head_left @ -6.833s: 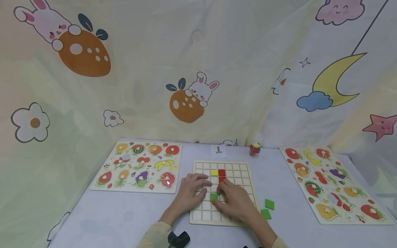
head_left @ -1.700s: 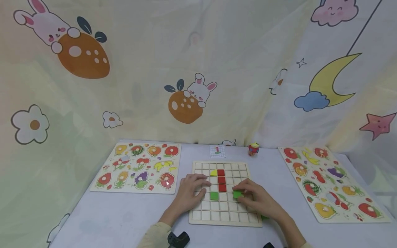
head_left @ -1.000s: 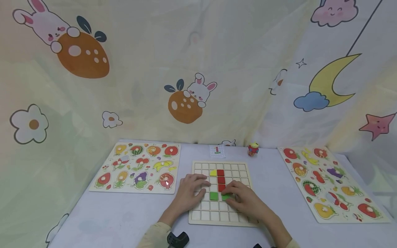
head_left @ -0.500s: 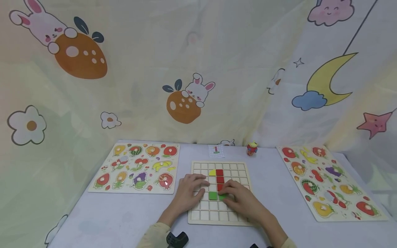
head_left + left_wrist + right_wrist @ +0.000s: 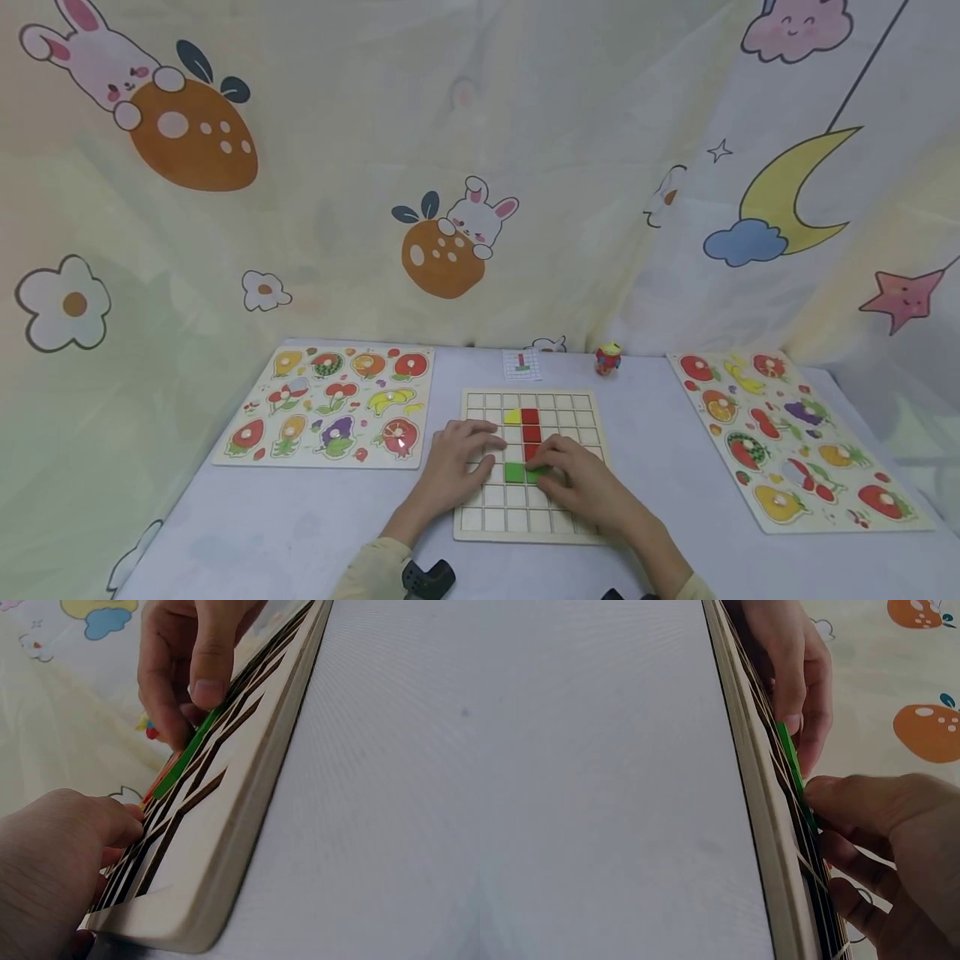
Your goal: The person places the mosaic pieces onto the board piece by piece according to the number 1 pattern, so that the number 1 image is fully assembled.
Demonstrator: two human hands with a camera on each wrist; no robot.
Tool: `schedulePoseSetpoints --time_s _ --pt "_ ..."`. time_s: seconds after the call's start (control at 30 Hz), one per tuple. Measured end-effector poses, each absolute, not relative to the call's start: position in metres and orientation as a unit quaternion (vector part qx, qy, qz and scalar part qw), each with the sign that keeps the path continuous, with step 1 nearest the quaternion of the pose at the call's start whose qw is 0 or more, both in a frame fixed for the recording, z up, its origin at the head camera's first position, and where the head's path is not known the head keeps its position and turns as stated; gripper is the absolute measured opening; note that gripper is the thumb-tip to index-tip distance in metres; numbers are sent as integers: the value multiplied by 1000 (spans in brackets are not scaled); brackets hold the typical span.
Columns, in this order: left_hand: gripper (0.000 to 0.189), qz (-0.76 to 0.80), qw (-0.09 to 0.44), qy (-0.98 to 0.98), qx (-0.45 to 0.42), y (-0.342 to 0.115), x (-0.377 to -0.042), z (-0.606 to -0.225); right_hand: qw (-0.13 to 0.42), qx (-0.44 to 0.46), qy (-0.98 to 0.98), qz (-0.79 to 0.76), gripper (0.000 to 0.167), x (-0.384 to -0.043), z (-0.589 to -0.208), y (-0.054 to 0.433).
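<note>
A wooden grid board lies in front of me, with a yellow tile and a column of red square tiles in its cells. Below the column's left side sits a green square tile. My right hand pinches a second green tile between thumb and fingers, right beside the first and under the lowest red tile. The fingers partly cover it. My left hand rests at the board's left edge, fingers loosely bent, holding no tile.
A fruit puzzle board lies at the left and another fruit puzzle board at the right. Behind the grid board are a small printed grid card and a toy figure. A patterned cloth hangs behind the table.
Since the oldest frame, the right hand has let go of a red tile in the column. It has brought a green tile leftward beside the first one. The left hand stays put.
</note>
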State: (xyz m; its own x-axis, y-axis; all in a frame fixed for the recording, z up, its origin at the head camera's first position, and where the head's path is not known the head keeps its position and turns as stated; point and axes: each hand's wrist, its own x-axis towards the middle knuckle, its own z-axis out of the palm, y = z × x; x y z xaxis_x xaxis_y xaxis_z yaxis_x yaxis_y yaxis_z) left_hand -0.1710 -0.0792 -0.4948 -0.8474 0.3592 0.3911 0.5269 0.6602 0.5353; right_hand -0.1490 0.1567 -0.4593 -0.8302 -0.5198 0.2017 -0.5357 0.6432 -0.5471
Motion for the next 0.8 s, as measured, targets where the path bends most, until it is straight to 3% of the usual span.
schedulePoseSetpoints --time_s 0.27,0.63,0.8 --pt "22 -335 127 -899 -250 -79 -171 -495 -5 282 -901 330 22 -147 -455 173" --pt "22 -338 124 -900 -246 -80 -172 -493 46 274 -907 316 21 -137 -454 214" --pt "22 -339 124 -900 -245 -80 -172 -494 38 260 -913 314 23 -131 -457 233"
